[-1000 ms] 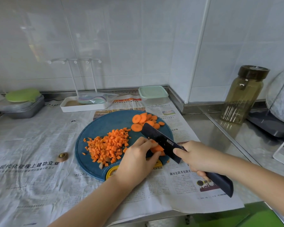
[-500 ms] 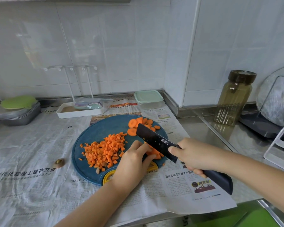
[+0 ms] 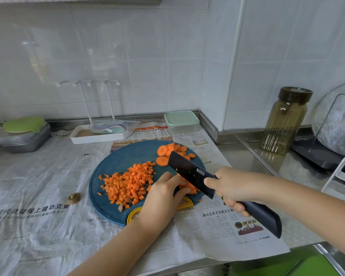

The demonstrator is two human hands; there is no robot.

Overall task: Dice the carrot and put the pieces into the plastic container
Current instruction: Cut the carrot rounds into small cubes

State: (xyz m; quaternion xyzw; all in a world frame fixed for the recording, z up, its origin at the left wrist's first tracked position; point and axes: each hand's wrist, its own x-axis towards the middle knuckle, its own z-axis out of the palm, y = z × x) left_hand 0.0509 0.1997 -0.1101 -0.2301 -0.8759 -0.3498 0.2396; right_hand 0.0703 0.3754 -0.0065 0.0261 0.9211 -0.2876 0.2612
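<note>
Dicing orange carrot slices on the round blue cutting board.
The left hand curls over them, just left of the black knife clamped in the right hand; the mint-lidded plastic container sits beyond on the worktop, closed.

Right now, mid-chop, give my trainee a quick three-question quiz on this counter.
1. True or false: the plastic container has its lid on.
2. Which hand grips the knife: A left, B right, C both?
3. Fill in: the left hand steadies carrot slices on the blue ____.

Key: 1 true. 2 B, the right hand. 3 cutting board.
</note>
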